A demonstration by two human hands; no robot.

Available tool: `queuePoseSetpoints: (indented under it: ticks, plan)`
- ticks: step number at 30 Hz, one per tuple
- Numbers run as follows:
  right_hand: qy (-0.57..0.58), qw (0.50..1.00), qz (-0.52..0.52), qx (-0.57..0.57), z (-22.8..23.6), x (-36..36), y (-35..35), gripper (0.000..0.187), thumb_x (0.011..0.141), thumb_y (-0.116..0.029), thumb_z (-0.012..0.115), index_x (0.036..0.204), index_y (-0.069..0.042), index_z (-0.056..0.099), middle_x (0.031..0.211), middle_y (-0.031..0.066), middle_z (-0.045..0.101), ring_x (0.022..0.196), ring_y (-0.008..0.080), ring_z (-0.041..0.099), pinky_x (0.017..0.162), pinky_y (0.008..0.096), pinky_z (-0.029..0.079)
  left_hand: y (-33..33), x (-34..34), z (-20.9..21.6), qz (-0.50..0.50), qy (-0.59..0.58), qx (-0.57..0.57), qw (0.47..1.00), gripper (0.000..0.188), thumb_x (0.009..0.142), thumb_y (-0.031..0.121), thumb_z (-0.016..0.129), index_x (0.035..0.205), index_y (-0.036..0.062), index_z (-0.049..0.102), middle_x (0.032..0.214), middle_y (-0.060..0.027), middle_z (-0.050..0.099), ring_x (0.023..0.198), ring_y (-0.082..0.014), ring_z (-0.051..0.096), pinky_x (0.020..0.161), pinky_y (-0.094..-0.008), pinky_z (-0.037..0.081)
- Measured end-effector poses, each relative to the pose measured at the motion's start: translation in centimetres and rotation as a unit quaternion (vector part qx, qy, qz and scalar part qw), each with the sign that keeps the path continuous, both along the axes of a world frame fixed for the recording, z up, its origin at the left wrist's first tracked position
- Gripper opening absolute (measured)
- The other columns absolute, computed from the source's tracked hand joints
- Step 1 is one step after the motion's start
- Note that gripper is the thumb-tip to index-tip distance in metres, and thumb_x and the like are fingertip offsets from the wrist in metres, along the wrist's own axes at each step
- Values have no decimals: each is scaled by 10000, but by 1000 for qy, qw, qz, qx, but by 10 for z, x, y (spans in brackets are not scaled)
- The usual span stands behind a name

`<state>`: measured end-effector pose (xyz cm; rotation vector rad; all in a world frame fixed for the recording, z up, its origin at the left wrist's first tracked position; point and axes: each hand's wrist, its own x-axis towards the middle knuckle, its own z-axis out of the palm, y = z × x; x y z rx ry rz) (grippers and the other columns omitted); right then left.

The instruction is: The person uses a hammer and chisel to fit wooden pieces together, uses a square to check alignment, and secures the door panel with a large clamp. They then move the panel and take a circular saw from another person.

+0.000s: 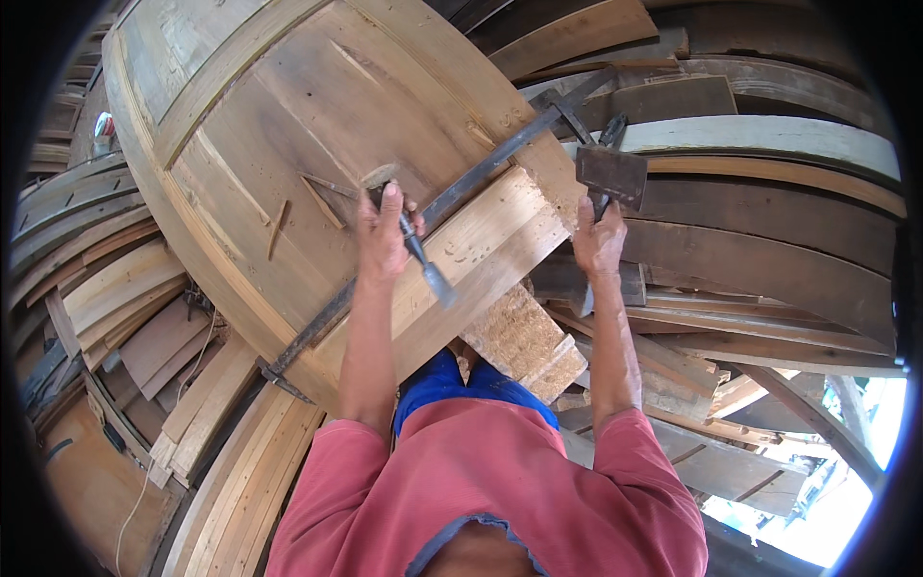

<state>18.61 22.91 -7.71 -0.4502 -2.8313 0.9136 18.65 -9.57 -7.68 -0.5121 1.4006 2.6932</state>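
Note:
A chisel [417,248] is gripped in my left hand [386,236], its worn, flared handle end up and its flat metal blade slanting down to the right. The blade hangs over the pale edge board [481,231] of a wooden panelled door [288,115]. Just past the door's right edge, my right hand [600,238] is closed round the handle of a mallet with a dark rectangular head [612,176]. A long metal bar clamp [481,173] lies across the door beside the edge board. Shallow marks and chips show on that board.
Thin wood slivers [279,229] lie on the door panel. A rough chipboard-like piece [517,337] sits below the edge board, close to my legs. Stacked planks [760,197] fill the right side, and more boards [240,471] are piled at the left.

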Motion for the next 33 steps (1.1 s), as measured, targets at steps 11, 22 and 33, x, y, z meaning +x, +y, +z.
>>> queuePoseSetpoints:
  ticks: [11,22,33]
  plan:
    - [-222,972,-1,81,-41,-2,1,488,954,-419,588,1145,29,617,1005,305,691,989,471,668,894,524,527,-65,-53,64,-223,57,-737,636,363,896,210,706,1200,70,568,997,-191,663,953,-397,646,815,-492,490]
    - [-290,955,47,41,-54,2,5,513,921,-364,640,1126,106,616,1112,354,651,1092,487,630,953,507,498,-133,-144,-29,-185,146,-857,458,309,845,125,682,1147,179,641,1057,-141,668,1072,-352,596,921,-489,438]
    - [-265,961,-24,-73,-102,26,10,443,917,-300,680,1102,94,597,944,278,635,900,406,609,798,450,482,-247,-13,-53,-69,-150,-728,666,309,848,202,750,1083,20,669,1075,-191,699,1012,-374,662,879,-449,519]
